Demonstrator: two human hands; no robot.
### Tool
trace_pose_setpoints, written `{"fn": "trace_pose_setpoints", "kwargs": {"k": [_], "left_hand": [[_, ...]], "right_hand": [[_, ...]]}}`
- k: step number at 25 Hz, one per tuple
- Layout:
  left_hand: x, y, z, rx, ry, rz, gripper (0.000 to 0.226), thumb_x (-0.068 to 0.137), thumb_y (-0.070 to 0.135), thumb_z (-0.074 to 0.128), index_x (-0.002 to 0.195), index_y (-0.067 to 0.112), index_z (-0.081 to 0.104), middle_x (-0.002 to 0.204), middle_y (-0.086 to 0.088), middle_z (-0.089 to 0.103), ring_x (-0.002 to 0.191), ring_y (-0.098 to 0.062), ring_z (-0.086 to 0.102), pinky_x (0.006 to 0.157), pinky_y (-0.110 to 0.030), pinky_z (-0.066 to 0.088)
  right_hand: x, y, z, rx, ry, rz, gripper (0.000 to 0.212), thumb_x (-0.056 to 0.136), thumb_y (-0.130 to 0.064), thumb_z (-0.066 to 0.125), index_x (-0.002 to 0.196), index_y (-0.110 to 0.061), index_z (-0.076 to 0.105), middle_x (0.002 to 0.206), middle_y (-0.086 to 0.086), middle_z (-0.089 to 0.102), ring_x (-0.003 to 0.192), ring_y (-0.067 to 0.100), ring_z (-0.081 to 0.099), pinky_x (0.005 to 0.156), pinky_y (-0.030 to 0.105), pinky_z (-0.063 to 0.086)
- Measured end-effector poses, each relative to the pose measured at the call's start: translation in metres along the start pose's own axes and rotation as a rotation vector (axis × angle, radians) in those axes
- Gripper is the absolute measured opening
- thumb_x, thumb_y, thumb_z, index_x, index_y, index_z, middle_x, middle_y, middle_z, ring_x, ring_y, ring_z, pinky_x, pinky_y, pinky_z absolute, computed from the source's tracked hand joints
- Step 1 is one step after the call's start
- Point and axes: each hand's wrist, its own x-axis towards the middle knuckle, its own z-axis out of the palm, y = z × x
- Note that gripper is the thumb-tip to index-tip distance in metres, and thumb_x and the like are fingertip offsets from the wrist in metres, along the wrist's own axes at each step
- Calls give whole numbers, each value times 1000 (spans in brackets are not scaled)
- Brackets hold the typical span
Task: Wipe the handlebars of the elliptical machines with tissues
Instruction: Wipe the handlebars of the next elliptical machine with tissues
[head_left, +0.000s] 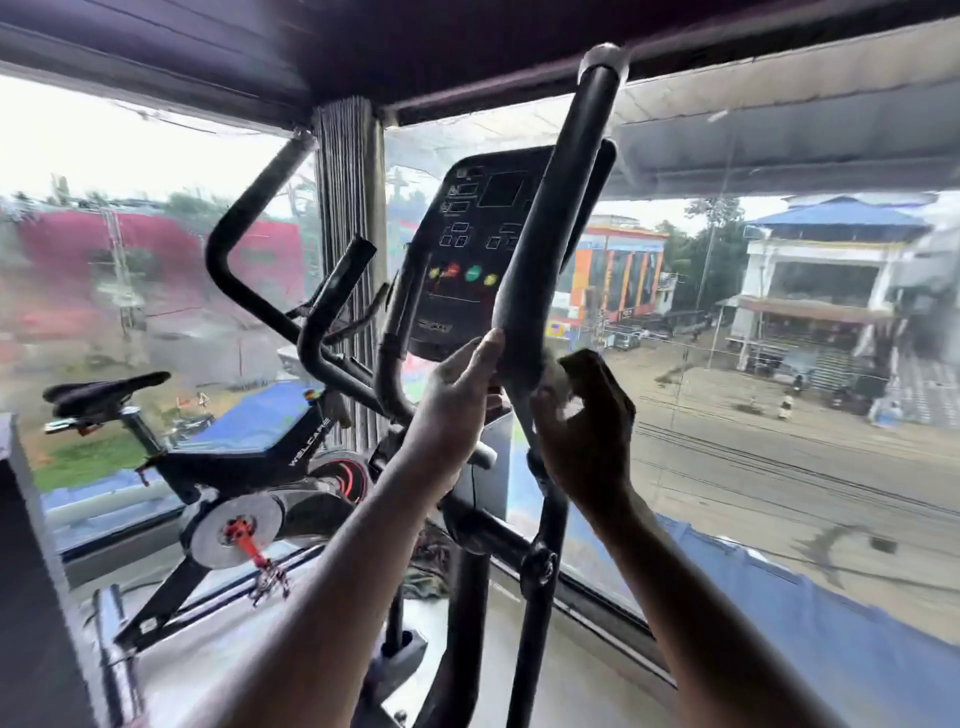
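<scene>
Two hands at one tall black handlebar (540, 249) of the elliptical, rising just right of its console (478, 244).

We see our left hand (457, 400) with straight fingers resting on the bar's lower left side, its grip released; our right hand (587, 431) curls round the bar's right side, its grip grasping a blurred greyish tissue (555, 382) against the foam; an exercise bike (218, 467) stands well apart at left, by the window (779, 415).
</scene>
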Motion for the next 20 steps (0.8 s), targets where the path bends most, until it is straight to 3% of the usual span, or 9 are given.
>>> {"fn": "trace_pose_setpoints", "kwargs": {"k": [3,6,7,9,12,15,16,18,20], "left_hand": [[-7,-13,-7,-62,9,1,11,90,34,60,93,35,71,88,5,71,78,-15,64,70,-32,48],[-11,-29,-22,-87,38,-69,16,86,31,64,95,20,71,91,-7,71,78,-16,65,71,-27,50],[-14,-33,-30,-58,25,-99,24,85,38,62,97,19,72,93,-6,73,81,-16,66,75,-30,49],[-15,-41,-45,-39,18,-107,27,87,39,61,101,18,72,92,-3,74,83,-15,66,74,-30,50],[-8,-41,-67,-30,82,-68,10,89,14,64,97,12,70,76,3,70,66,-6,64,59,-18,49],[9,-47,-88,0,151,-61,4,87,9,66,84,11,68,63,-1,63,53,-10,55,51,-19,43],[19,-52,-94,-6,196,-61,7,87,10,66,79,11,67,63,-5,61,54,-13,52,52,-22,42],[37,-58,-106,-102,273,-80,11,86,8,66,75,10,66,64,-9,60,57,-16,52,56,-26,43],[54,-60,-116,-218,225,-112,8,85,13,67,77,11,69,68,-7,66,63,-17,57,64,-29,43]], "right_hand": [[-42,-7,10,-25,-153,-6,16,76,-16,53,86,-9,63,76,0,65,71,20,62,64,30,49],[-53,-17,33,163,-243,300,15,83,-21,57,94,-20,67,80,-10,68,75,0,62,68,15,46],[-50,-18,42,191,-259,379,16,84,-24,55,94,-22,68,81,-10,68,77,-1,62,69,16,47],[-43,-18,58,204,-308,439,17,88,-26,53,96,-21,67,87,-6,69,83,6,63,76,31,52],[-37,-19,85,176,-344,434,13,91,-25,56,101,-25,64,91,-12,69,89,14,65,83,44,51],[-31,-16,107,246,-294,513,18,88,-20,60,101,-32,58,89,-17,63,89,12,64,86,44,51],[-28,-14,111,191,-254,446,22,86,-15,61,102,-29,58,94,-15,60,92,14,62,87,38,50],[-25,-14,118,24,-190,139,29,80,-10,66,107,-20,60,103,-3,54,99,18,55,86,29,45],[-19,-17,137,-66,-265,-90,34,78,-14,71,111,-17,62,106,0,55,99,17,53,85,27,45]]}}
